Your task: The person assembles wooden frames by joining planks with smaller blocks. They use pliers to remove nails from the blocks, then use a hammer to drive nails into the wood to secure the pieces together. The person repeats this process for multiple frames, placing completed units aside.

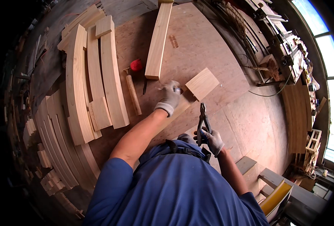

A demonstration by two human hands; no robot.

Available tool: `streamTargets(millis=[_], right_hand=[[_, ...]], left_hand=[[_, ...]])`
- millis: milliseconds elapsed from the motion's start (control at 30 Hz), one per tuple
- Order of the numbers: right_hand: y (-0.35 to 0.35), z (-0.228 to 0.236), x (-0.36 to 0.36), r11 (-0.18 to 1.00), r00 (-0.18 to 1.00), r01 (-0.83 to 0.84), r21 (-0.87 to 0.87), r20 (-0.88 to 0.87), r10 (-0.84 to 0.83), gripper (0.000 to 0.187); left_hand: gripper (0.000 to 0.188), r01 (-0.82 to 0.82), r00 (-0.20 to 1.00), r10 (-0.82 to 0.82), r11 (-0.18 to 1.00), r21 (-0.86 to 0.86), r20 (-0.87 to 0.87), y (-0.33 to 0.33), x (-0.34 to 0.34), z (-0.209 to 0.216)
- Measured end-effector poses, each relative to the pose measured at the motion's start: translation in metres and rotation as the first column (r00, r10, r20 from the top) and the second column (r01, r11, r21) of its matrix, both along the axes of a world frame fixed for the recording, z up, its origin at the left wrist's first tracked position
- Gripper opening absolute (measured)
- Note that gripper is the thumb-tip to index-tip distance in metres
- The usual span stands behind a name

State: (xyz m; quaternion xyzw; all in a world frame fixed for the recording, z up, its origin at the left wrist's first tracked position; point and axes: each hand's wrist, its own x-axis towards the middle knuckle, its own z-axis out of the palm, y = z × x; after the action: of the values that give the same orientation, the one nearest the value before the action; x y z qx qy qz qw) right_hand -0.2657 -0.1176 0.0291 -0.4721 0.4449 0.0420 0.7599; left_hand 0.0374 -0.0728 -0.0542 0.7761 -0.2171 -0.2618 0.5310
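My right hand, in a light glove with dark patches, is closed around the handles of dark pliers. The pliers' jaws point away from me, just below a pale wooden block. My left hand, also gloved, is just left of that block with its fingers curled. Something small and dark shows at its fingertips, too blurred to name. Under my left wrist a wooden board runs toward the block. A hammer, a red tape measure and a slim dark tool lie to the left.
A long wooden beam lies ahead on the brown sheet. Curved and straight boards are stacked at left, with more timber beyond. Machinery stands far right, and grey frames with a yellow panel at lower right.
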Motion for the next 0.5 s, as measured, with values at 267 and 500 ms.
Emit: streamTargets(millis=[267, 500], right_hand=[[0.001, -0.003, 0.006, 0.997, 0.999, 0.019, 0.072, -0.039, -0.016, 0.058], [0.006, 0.005, -0.005, 0.991, 0.99, 0.108, 0.075, -0.102, -0.1, 0.051]], left_hand=[[0.035, 0.325, 0.664, -0.418, 0.908, 0.264, 0.619, 0.01, -0.021, 0.043], [0.028, 0.328, 0.499, -0.555, 0.832, 0.447, 0.666, -0.006, -0.046, 0.029]])
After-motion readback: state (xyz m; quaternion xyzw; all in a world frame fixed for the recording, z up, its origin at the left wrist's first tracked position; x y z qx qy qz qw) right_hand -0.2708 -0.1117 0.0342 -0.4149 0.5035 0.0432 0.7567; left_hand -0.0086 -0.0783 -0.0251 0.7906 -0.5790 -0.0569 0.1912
